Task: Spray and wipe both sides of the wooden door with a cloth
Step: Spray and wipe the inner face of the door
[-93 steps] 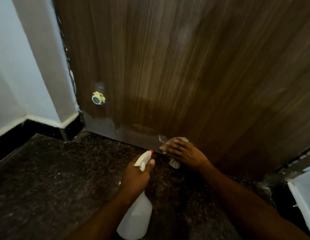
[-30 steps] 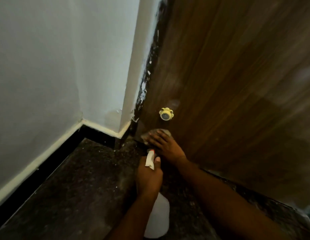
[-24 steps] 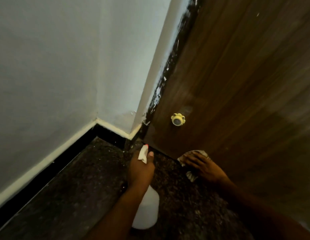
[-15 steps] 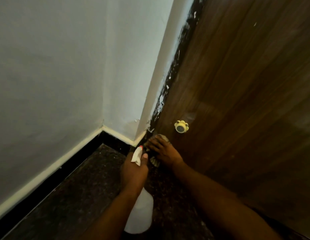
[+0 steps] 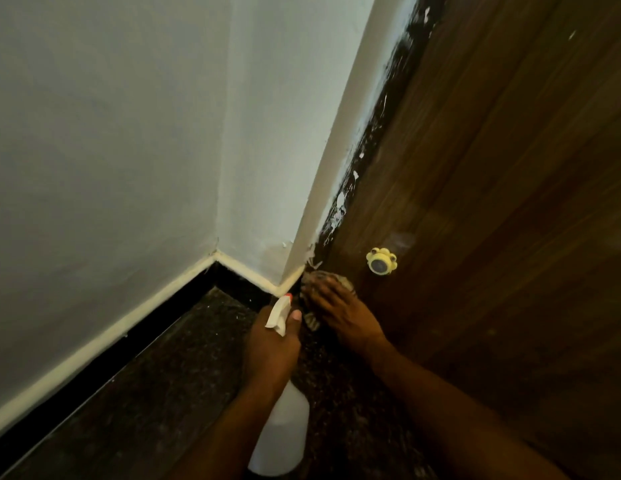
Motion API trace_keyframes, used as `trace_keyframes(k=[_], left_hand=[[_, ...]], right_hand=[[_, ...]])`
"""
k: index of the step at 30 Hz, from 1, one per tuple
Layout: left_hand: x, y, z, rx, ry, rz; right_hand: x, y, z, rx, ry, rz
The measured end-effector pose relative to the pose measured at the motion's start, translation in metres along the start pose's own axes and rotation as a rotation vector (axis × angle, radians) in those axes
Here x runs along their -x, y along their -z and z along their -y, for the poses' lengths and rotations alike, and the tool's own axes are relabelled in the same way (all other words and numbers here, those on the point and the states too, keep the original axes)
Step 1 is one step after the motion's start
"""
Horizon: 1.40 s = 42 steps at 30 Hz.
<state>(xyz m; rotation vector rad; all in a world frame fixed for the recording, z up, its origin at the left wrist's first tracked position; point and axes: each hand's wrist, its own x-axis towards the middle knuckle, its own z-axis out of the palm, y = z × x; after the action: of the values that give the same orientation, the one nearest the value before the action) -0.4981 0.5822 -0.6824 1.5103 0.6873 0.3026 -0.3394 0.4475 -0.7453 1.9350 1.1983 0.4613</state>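
Observation:
The dark wooden door (image 5: 492, 168) fills the right side of the head view. My right hand (image 5: 343, 311) presses a crumpled cloth (image 5: 340, 284) flat against the door's bottom left corner, close to the frame. My left hand (image 5: 272, 336) grips the neck of a white spray bottle (image 5: 285, 431), whose red-tipped nozzle (image 5: 279, 311) points up toward the corner. The bottle hangs low over the floor, just left of my right hand.
A yellow round door stopper (image 5: 381, 265) sticks out of the door just above the cloth. A paint-splattered dark frame (image 5: 364, 161) meets white walls (image 5: 111, 150) with a cream and black skirting (image 5: 136, 327). Dark speckled stone floor (image 5: 146, 410) lies below.
My right hand swept the cloth along the door's bottom edge, out to the right and back into the left corner by the frame. The left hand with the bottle stayed close beside it.

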Motion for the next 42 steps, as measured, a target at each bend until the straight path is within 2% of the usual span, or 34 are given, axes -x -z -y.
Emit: trace_keyframes(k=[7,13,19,22,25,32,34,37,42], left_hand=[[-0.009,0.008,0.002,-0.037,-0.006,-0.017],[0.002,-0.015,0.006,-0.017,-0.056,0.122],[0.028,-0.054,0.012,0.007,-0.115,0.237],[0.039,-0.074,0.018,0.017,-0.118,0.288],[0.048,-0.091,0.028,0.013,-0.109,0.332],[0.058,-0.115,0.046,-0.028,-0.083,0.39],[0.056,-0.116,0.043,-0.043,-0.086,0.401],[0.052,-0.119,0.029,-0.021,-0.059,0.419],[0.043,-0.115,-0.007,-0.147,-0.086,0.429]], right_hand=[[0.054,-0.016,-0.001,-0.022,0.138,0.072],[0.156,-0.042,-0.018,-0.039,0.173,0.296],[0.264,-0.05,-0.027,-0.165,0.095,0.518],[0.319,-0.056,-0.027,-0.269,0.008,0.603],[0.361,-0.069,-0.025,-0.355,-0.178,0.729],[0.406,-0.08,-0.013,-0.655,-0.502,0.902],[0.388,-0.06,-0.02,-0.612,-0.526,0.865],[0.357,-0.044,-0.032,-0.74,-0.512,0.785],[0.262,0.003,-0.056,-1.055,-0.609,0.416]])
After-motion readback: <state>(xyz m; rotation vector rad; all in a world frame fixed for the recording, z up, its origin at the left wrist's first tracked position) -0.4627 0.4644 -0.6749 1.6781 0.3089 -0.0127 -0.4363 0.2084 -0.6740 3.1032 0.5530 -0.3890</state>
